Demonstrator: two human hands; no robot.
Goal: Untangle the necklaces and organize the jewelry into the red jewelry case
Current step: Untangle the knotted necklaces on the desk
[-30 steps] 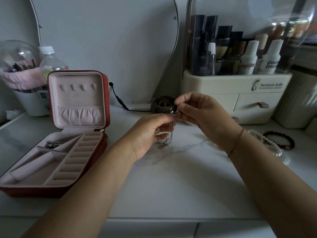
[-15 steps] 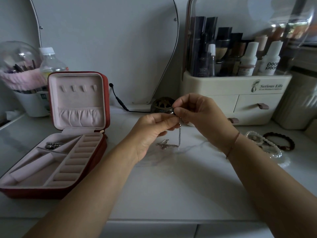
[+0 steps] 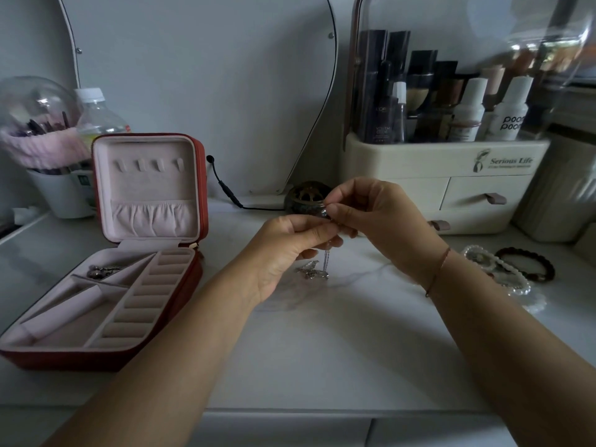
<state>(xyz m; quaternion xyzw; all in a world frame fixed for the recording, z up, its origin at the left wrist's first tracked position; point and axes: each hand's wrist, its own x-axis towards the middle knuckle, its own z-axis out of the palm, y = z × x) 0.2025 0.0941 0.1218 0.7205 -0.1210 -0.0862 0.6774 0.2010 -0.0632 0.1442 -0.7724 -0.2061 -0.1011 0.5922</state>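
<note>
A thin silver necklace (image 3: 326, 261) hangs between both hands above the white tabletop. Its lower end and pendant (image 3: 312, 273) lie bunched on the surface. My left hand (image 3: 290, 250) pinches the chain from the left, and my right hand (image 3: 380, 221) pinches it from the right; the fingertips meet. The red jewelry case (image 3: 200, 175) stands open at the left, pink lined, with a small silver piece (image 3: 102, 271) in its back compartment. A pearl bracelet (image 3: 503, 272) and a dark beaded bracelet (image 3: 529, 262) lie at the right.
A cream cosmetics organiser (image 3: 445, 175) with drawers and bottles stands at the back right. A dark round ornament (image 3: 306, 198) sits just behind my hands. A mirror (image 3: 200, 75), a black cable (image 3: 225, 188), a water bottle (image 3: 96, 117) and a brush holder (image 3: 42, 140) line the back left.
The bunched chain has dropped from my left hand, so its pendant end now lies on the table while a straight length hangs from my fingertips. My hands rose slightly.
</note>
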